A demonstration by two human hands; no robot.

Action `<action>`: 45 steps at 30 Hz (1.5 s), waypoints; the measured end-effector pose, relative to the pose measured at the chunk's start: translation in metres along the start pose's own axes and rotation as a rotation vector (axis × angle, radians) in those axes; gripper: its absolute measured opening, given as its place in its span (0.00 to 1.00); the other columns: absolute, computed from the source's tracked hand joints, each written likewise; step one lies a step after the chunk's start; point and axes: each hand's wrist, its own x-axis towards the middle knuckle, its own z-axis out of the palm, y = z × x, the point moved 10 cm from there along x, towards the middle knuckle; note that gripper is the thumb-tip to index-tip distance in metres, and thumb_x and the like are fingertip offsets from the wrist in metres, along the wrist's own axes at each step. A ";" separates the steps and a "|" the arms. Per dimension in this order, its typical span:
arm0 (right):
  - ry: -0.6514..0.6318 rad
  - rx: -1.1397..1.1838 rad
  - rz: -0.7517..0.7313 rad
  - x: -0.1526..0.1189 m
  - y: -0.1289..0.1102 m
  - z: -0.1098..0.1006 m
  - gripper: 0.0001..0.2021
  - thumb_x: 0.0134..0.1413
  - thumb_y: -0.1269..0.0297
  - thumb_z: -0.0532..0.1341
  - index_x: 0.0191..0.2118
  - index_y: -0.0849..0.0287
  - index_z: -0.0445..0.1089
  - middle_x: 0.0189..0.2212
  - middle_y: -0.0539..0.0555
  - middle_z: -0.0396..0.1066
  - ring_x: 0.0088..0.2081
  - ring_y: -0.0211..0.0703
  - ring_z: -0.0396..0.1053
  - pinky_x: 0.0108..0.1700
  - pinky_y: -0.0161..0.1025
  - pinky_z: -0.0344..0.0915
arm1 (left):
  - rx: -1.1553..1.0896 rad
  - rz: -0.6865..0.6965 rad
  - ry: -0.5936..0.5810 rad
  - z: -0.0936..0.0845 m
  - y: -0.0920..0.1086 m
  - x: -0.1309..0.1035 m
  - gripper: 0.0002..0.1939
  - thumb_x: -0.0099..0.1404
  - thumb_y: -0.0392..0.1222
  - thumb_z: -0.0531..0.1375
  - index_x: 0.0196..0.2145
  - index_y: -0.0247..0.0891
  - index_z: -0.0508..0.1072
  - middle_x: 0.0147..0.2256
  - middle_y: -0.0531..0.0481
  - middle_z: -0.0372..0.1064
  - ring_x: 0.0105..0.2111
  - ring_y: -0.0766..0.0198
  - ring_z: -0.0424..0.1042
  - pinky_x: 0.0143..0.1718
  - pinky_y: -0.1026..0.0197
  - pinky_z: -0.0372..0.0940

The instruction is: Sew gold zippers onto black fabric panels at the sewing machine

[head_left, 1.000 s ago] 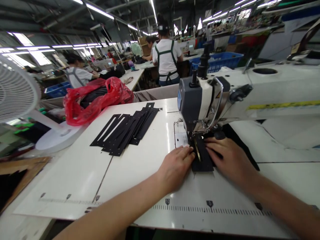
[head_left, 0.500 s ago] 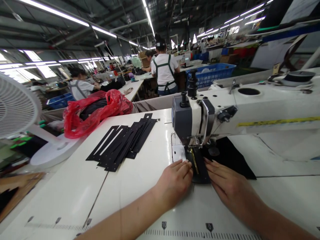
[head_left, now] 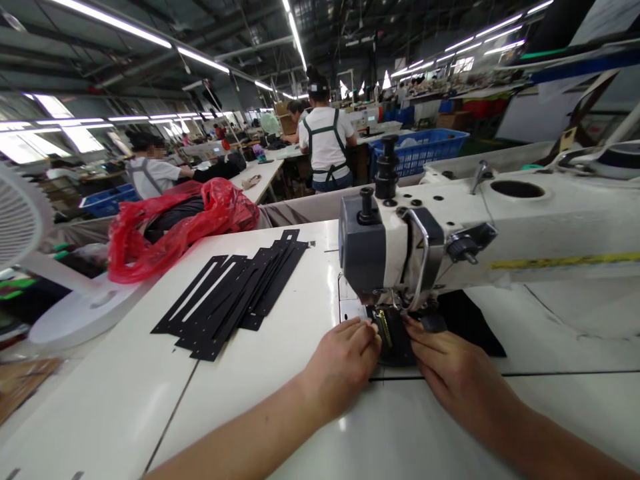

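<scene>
Left hand: the left hand (head_left: 345,363) lies flat at lower centre, fingers together, pressing the left edge of the black piece (head_left: 400,340); it pins rather than grasps.
Right hand: the right hand (head_left: 453,373) lies flat on the piece's right side, fingertips toward the needle area; no closed grip, only palm-down pressure.
Why so held: the two hands flank the zipper (head_left: 384,328), likely to keep the piece flat and straight at the foot.
Black piece: on the table at centre, its far end tucked under the head of the sewing machine (head_left: 400,253); more black cloth spreads to the right under the machine's arm.
Strips: a fanned stack of black strips (head_left: 235,293) lies left of centre, well apart from the hands, probably kept within reach.
Surface: a glossy white table (head_left: 260,387) with a seam line running through it.
Room: a long workshop under tube lights; a red bag (head_left: 175,227) and a white fan (head_left: 25,227) at left, a blue crate (head_left: 425,150) and people at benches in the upper middle.
</scene>
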 end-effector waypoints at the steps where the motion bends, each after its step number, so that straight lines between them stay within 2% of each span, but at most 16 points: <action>1: -0.009 0.011 0.001 0.002 0.001 0.000 0.15 0.54 0.77 0.48 0.37 0.61 0.71 0.40 0.59 0.73 0.45 0.45 0.70 0.48 0.43 0.69 | -0.004 -0.005 -0.004 0.001 -0.001 0.001 0.13 0.67 0.29 0.47 0.33 0.28 0.70 0.29 0.43 0.68 0.33 0.61 0.71 0.43 0.56 0.70; 7: -0.055 0.054 0.047 0.006 0.011 0.007 0.15 0.53 0.77 0.48 0.37 0.59 0.70 0.39 0.57 0.72 0.45 0.44 0.69 0.48 0.41 0.67 | -0.014 -0.019 0.024 0.001 -0.002 0.001 0.14 0.68 0.30 0.45 0.35 0.27 0.70 0.29 0.43 0.68 0.34 0.61 0.70 0.42 0.56 0.70; 12: -0.019 0.042 0.065 0.008 0.019 0.008 0.13 0.54 0.75 0.49 0.37 0.57 0.70 0.39 0.57 0.72 0.41 0.44 0.70 0.42 0.40 0.69 | -0.046 -0.032 -0.008 0.005 -0.005 0.001 0.13 0.68 0.30 0.46 0.34 0.26 0.70 0.29 0.43 0.67 0.34 0.61 0.69 0.41 0.56 0.69; 17: -0.016 0.043 0.080 0.014 0.024 0.010 0.13 0.51 0.76 0.50 0.34 0.58 0.70 0.29 0.55 0.71 0.33 0.43 0.70 0.36 0.38 0.68 | -0.086 -0.068 -0.037 0.011 -0.016 0.000 0.11 0.68 0.32 0.47 0.37 0.29 0.69 0.31 0.43 0.65 0.35 0.59 0.67 0.39 0.56 0.69; 20: -0.010 0.031 0.111 0.015 0.031 0.013 0.13 0.49 0.76 0.50 0.33 0.59 0.70 0.30 0.55 0.71 0.32 0.43 0.69 0.34 0.37 0.67 | -0.099 -0.077 -0.057 0.016 -0.021 -0.001 0.10 0.67 0.31 0.47 0.36 0.30 0.68 0.31 0.43 0.64 0.33 0.59 0.66 0.36 0.55 0.69; 25: -0.021 0.003 0.135 0.015 0.042 0.022 0.11 0.50 0.75 0.51 0.30 0.60 0.70 0.28 0.56 0.71 0.31 0.45 0.69 0.34 0.39 0.65 | -0.139 -0.091 -0.058 0.018 -0.025 -0.002 0.11 0.67 0.32 0.47 0.40 0.30 0.68 0.33 0.42 0.65 0.37 0.58 0.67 0.39 0.55 0.69; 31: -0.053 -0.007 0.143 0.012 0.049 0.031 0.11 0.52 0.73 0.51 0.30 0.61 0.71 0.29 0.57 0.72 0.33 0.47 0.70 0.36 0.40 0.66 | -0.164 -0.082 -0.037 0.015 -0.024 0.000 0.10 0.66 0.31 0.48 0.38 0.30 0.68 0.33 0.42 0.65 0.36 0.58 0.67 0.41 0.54 0.68; 39: -0.037 -0.025 0.127 0.014 0.052 0.030 0.12 0.52 0.73 0.51 0.30 0.60 0.72 0.29 0.56 0.73 0.33 0.47 0.71 0.36 0.40 0.67 | -0.169 -0.119 -0.080 0.024 -0.030 -0.004 0.09 0.65 0.33 0.50 0.37 0.31 0.69 0.33 0.44 0.65 0.38 0.58 0.67 0.42 0.56 0.66; 45: -0.025 -0.043 0.135 0.012 0.058 0.034 0.14 0.54 0.69 0.50 0.28 0.60 0.72 0.29 0.60 0.73 0.32 0.50 0.72 0.35 0.44 0.68 | -0.146 -0.119 -0.068 0.022 -0.032 -0.001 0.09 0.65 0.32 0.50 0.36 0.31 0.69 0.33 0.44 0.66 0.38 0.58 0.67 0.42 0.55 0.66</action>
